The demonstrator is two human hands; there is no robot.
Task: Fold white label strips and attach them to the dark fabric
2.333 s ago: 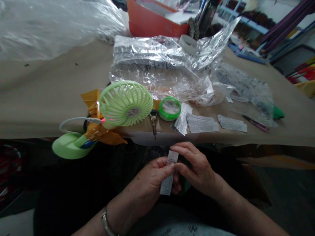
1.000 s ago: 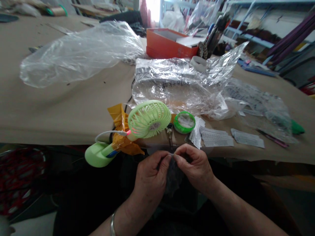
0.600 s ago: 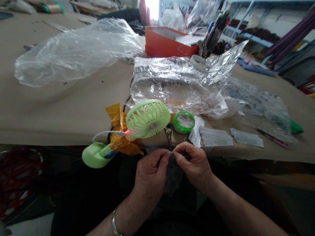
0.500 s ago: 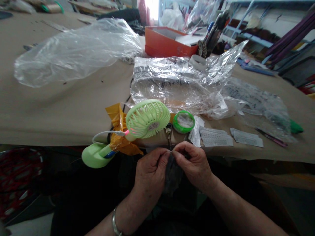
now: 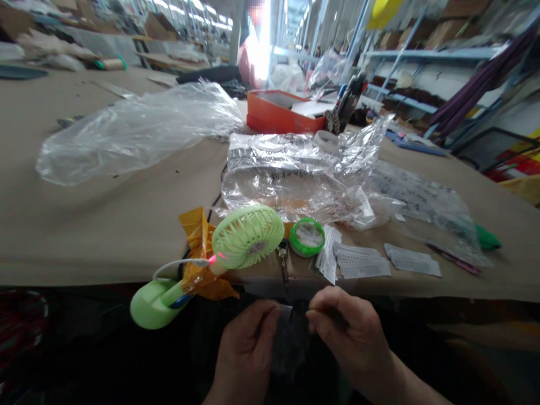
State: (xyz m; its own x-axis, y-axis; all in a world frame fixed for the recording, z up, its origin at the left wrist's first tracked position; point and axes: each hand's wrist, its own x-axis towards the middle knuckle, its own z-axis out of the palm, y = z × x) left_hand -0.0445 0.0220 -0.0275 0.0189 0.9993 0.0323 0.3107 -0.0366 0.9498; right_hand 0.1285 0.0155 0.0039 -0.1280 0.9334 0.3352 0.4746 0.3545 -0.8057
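Head view — fingers point(image 5: 314, 315) pinched on label point(image 5: 287, 309)

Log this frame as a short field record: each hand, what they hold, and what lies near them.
left hand: fingers pinched on a small pale strip
right hand: fingertips pinched, next to the strip; contact unclear
between hands: dark crumpled film
nearby: light green plastic fan, round green-rimmed tub, printed white labels
surface: brown paper-covered table

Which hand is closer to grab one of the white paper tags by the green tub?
Probably the right hand. It sits almost straight below the white paper tags lying on the table edge, while the left hand is further off, below the green fan. Both hands pinch something small and dark.
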